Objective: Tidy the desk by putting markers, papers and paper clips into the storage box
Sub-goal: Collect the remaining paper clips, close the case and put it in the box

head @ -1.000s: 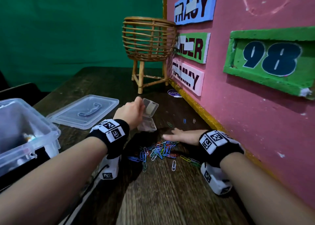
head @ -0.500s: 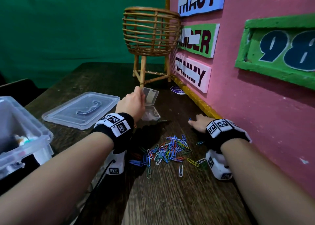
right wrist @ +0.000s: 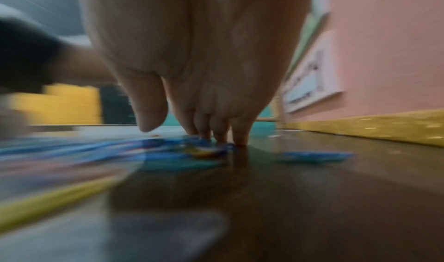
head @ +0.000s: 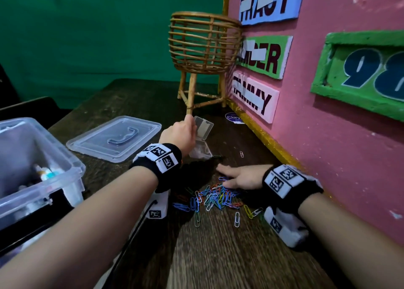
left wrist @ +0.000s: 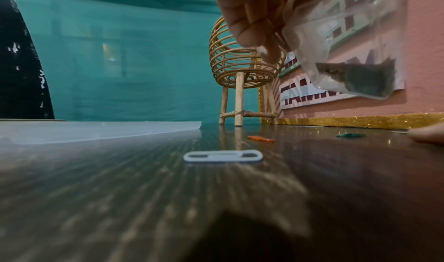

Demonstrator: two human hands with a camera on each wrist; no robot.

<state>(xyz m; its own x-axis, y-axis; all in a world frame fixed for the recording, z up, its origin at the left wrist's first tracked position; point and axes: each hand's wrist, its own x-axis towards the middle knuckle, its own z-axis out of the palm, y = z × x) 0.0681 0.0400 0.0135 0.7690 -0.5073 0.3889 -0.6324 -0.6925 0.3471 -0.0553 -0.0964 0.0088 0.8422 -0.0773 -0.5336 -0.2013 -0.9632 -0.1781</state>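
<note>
A heap of coloured paper clips (head: pixel 215 198) lies on the dark wooden desk (head: pixel 218 256) between my wrists. My right hand (head: pixel 237 177) lies flat with straight fingers on the far edge of the heap; its fingertips (right wrist: pixel 240 138) press the desk among blurred clips. My left hand (head: pixel 182 134) grips a small clear hinged case (head: pixel 202 138), lid open, tilted just above the desk (left wrist: pixel 348 57). One white clip (head: pixel 241 154) lies alone near the wall. The clear storage box (head: pixel 32 168) stands at the left with markers inside.
The box's clear lid (head: pixel 114 138) lies flat beside the left hand. A rattan basket stand (head: pixel 204 54) is at the back by the pink wall (head: pixel 338 135) with its yellow base strip. A pale clip (left wrist: pixel 222 156) and an orange one (left wrist: pixel 260 138) lie loose.
My right hand went out toward the wall and has come back left, flat onto the heap, sweeping clips together. The left hand still holds the clear case in about the same place.
</note>
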